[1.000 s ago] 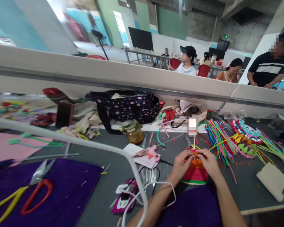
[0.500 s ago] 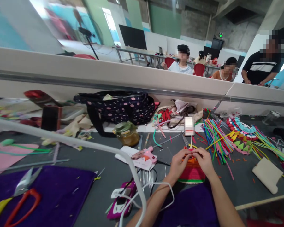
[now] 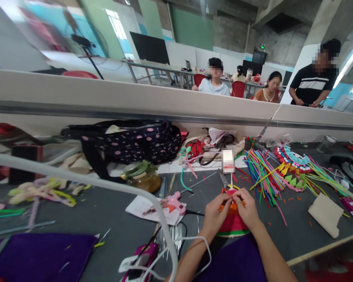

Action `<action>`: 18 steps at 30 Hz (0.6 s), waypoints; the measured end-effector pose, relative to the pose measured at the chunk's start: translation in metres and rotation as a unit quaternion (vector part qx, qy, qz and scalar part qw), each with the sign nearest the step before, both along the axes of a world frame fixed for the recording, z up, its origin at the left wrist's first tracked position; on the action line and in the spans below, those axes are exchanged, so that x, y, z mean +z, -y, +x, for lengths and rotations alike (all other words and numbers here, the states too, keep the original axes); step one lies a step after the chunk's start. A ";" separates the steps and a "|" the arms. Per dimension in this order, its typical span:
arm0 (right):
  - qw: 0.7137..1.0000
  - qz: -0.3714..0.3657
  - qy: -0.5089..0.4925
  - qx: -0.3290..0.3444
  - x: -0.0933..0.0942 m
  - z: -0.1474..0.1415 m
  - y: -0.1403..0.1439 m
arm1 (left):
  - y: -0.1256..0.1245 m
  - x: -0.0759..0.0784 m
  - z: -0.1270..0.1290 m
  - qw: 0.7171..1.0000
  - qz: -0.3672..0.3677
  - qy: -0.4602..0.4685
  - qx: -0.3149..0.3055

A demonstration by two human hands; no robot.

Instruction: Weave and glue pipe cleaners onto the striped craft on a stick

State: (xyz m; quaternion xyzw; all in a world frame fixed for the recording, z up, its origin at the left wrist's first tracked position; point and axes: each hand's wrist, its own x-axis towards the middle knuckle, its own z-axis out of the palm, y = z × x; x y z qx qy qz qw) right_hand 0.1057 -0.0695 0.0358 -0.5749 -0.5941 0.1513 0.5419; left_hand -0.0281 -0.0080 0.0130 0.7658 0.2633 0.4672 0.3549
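My left hand (image 3: 217, 213) and my right hand (image 3: 247, 207) meet with fingertips pinched together. Between them is a small orange piece (image 3: 231, 198), mostly covered by the fingers. Right below lies a red-pink craft piece (image 3: 233, 224) with a green and pale rim, like a watermelon slice, and more orange bits on it. Just beyond my fingers, scissors (image 3: 224, 179) rest near a white upright tag. Left of my left hand, a pink glue gun (image 3: 176, 204) sits on white paper (image 3: 135, 207). Purple cloth (image 3: 232, 258) is beneath my forearms.
Colourful pipe cleaners (image 3: 264, 176) fan out at right, beside a beaded round piece (image 3: 294, 158). A beige folded piece (image 3: 326, 215) lies nearer. A glass jar (image 3: 142, 178) and a dotted bag (image 3: 129, 143) stand behind. A white cable (image 3: 91, 178) arcs across the left.
The view has turned and shifted, so the table's things sit differently and the large scissors at left are out of view. My hands stay pinched together over the red-pink piece.
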 end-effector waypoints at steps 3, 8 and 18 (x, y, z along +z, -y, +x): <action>0.999 -0.001 -0.046 0.015 -0.007 0.001 0.000 | 0.000 -0.002 -0.001 1.000 -0.004 -0.003 -0.002; 0.997 -0.016 -0.072 0.014 -0.015 0.001 -0.001 | 0.002 -0.001 -0.003 1.000 -0.013 -0.005 -0.011; 0.997 -0.004 -0.075 0.004 -0.022 -0.004 -0.003 | 0.003 -0.003 -0.002 1.000 -0.025 0.000 0.008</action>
